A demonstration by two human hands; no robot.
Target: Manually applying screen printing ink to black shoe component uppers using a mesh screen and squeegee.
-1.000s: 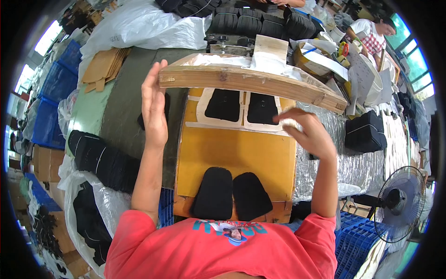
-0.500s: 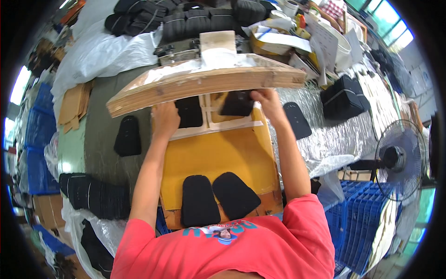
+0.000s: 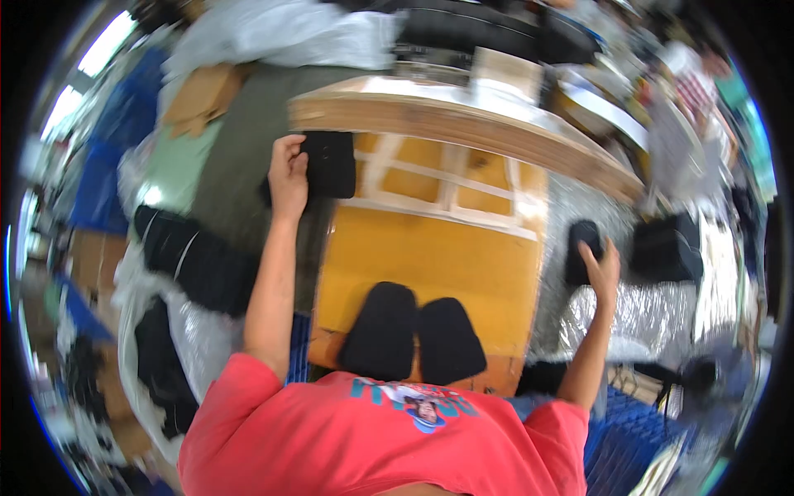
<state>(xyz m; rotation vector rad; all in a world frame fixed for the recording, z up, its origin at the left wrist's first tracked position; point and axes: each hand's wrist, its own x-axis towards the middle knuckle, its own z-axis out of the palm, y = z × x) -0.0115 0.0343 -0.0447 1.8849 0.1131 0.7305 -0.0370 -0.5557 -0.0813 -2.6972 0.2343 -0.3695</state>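
Nearest the person's red T-shirt [image 3: 380, 438], two black, round-topped fabric pads [image 3: 380, 331] lie side by side at the near end of a flat yellow board [image 3: 413, 256]. Farther out on the right, the right hand [image 3: 605, 269] has thumb and fingers spread, the thumb overlapping a black rounded pad [image 3: 581, 240] beside the shiny silver sheeting [image 3: 628, 318]; blur means I cannot tell whether they touch. A bundled black stack [image 3: 666, 248] sits just beyond that pad. At the board's far left edge, the left hand [image 3: 289, 178] pinches a squarish black pad with small holes [image 3: 331, 169] by its left side. White strips [image 3: 447, 217] outline cells on the board, below a raised, tilted wooden frame [image 3: 463, 120]. Behind lies a white plastic bag [image 3: 289, 33].
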